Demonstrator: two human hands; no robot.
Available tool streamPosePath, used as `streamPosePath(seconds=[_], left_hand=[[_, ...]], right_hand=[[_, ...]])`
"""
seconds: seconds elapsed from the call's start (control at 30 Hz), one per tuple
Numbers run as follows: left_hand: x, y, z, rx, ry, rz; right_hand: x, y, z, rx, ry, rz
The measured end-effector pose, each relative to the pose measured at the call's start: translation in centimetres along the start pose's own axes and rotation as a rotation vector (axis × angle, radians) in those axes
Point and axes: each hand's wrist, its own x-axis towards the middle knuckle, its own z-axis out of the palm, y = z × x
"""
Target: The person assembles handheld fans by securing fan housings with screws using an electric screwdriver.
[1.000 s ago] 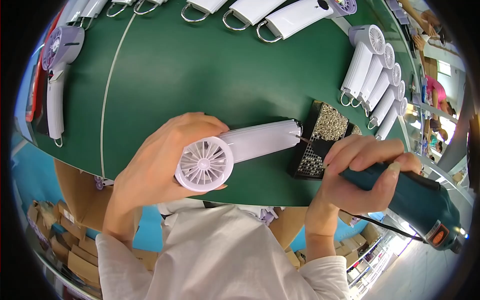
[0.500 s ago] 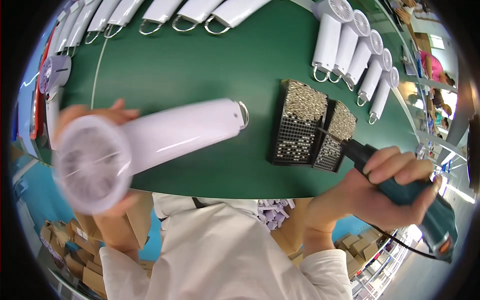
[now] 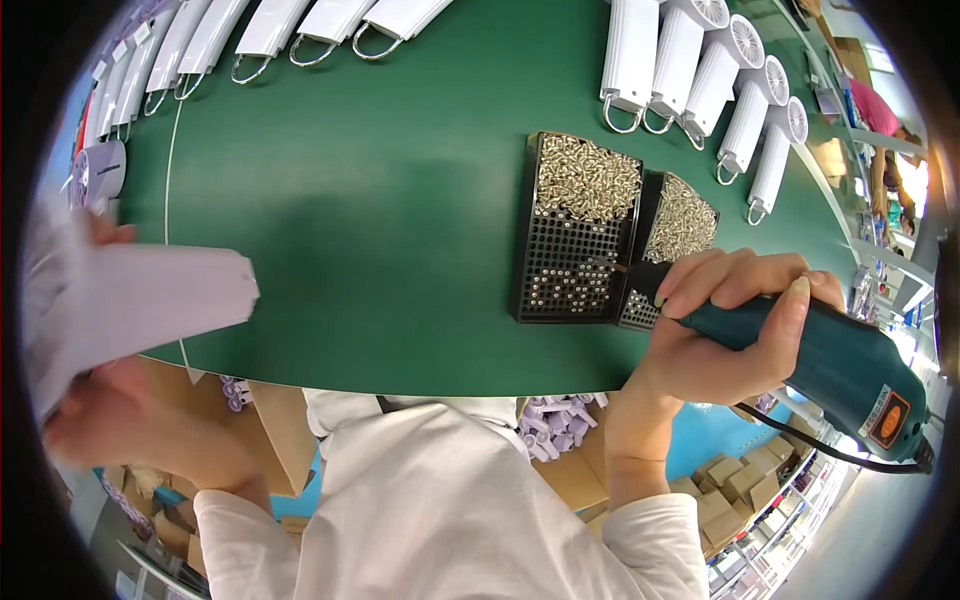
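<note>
My left hand (image 3: 110, 405), smeared by motion, is closed around the head end of a pale lilac handheld fan (image 3: 165, 300) at the far left. The fan's handle points right over the table, and no metal loop shows on its end. My right hand (image 3: 740, 315) grips a dark green electric screwdriver (image 3: 850, 365) with a black nose. Its thin bit reaches left over the larger black screw tray (image 3: 523, 240). That tray has loose silver screws heaped at its far end and screws standing in some of its holes. A smaller screw tray (image 3: 650, 215) adjoins it, partly hidden behind the screwdriver.
Several white handheld fans (image 3: 625, 60) lie at the far right of the green table (image 3: 350, 200), with more white handles (image 3: 275, 25) along the far left edge. Below the table's near edge stand cardboard boxes (image 3: 275, 440), one holding lilac parts (image 3: 555, 425). A black cord (image 3: 830, 455) trails from the screwdriver.
My left hand has carried the fan further left, toward the picture's rim. The screwdriver bit has shifted from near the smaller tray to over the larger tray's holes. The view has shifted slightly.
</note>
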Motion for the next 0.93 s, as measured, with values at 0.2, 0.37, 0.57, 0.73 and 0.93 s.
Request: streamPosePath(seconds=[0.2, 0.37, 0.57, 0.73, 0.93], left_hand=[[-2.2, -1.6, 7.9, 0.629, -0.534, 0.05], [-3.4, -2.9, 10.9, 0.741, -0.707, 0.15], [-3.7, -2.4, 10.2, 0.679, -0.697, -0.001], [-4.4, -2.2, 7.8, 0.725, -0.691, -0.112], [-5.6, -2.7, 6.1, 0.731, -0.722, -0.133]], right_hand=[[-0.4, -0.1, 0.5, -0.039, -0.024, 0.016], [-0.4, -0.2, 0.1, -0.05, -0.049, 0.0], [-0.5, -0.1, 0.3, -0.085, -0.048, -0.012], [-0.6, -0.4, 0.8, -0.092, -0.056, -0.012], [-0.5, -1.1, 0.4, -0.101, -0.099, -0.031]])
